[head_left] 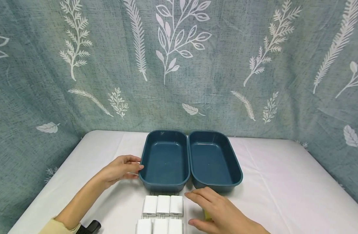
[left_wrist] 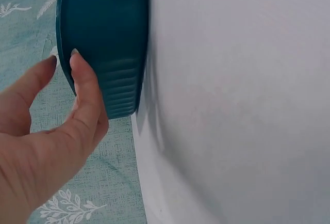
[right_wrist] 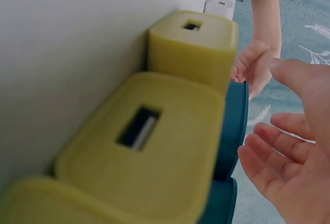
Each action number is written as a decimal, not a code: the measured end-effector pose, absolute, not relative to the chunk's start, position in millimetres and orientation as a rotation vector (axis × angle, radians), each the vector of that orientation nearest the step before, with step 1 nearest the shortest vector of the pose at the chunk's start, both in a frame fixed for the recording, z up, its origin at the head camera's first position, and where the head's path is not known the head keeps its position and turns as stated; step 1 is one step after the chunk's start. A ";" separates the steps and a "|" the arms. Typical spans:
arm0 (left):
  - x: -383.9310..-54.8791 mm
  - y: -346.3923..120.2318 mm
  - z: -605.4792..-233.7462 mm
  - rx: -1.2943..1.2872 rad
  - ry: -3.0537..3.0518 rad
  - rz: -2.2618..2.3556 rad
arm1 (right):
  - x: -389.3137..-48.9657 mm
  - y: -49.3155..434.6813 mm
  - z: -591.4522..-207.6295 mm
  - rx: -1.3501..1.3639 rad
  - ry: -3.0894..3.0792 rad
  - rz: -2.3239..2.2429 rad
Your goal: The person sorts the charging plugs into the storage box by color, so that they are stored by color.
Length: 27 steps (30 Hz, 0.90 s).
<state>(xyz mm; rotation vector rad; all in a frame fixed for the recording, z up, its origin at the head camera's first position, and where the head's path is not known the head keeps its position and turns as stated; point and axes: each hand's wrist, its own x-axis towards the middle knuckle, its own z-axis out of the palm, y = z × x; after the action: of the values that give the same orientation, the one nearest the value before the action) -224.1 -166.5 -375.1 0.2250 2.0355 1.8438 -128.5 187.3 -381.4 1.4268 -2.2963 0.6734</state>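
Observation:
My left hand (head_left: 120,170) is at the left rim of the left dark-blue bin (head_left: 165,183). In the left wrist view its thumb lies over the rim and its fingers touch the outer wall, pinching the edge. My right hand (head_left: 220,208) hovers in front of the right blue bin (head_left: 215,188), fingers apart and holding nothing. Beneath it a yellow USB charger (head_left: 207,215) is mostly hidden in the head view. Several yellow chargers (right_wrist: 175,167) stand in a row in the right wrist view, beside that hand. Both bins hold nothing visible.
White USB chargers (head_left: 163,205) lie in rows in front of the left bin, prongs pointing at it. White cloth (head_left: 284,182) covers the table. A patterned green curtain (head_left: 179,97) hangs behind. A black strap device (head_left: 92,226) sits at the left wrist.

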 end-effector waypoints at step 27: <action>-236.2 -165.7 -380.0 0.177 1.913 2.016 | -133.7 173.9 -389.7 1.231 -2.735 0.671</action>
<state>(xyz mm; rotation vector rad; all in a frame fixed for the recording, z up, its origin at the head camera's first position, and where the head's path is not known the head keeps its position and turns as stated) -236.2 -165.7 -380.0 0.1769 1.9134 2.0164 -133.7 173.9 -389.7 1.2306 -2.7355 0.6714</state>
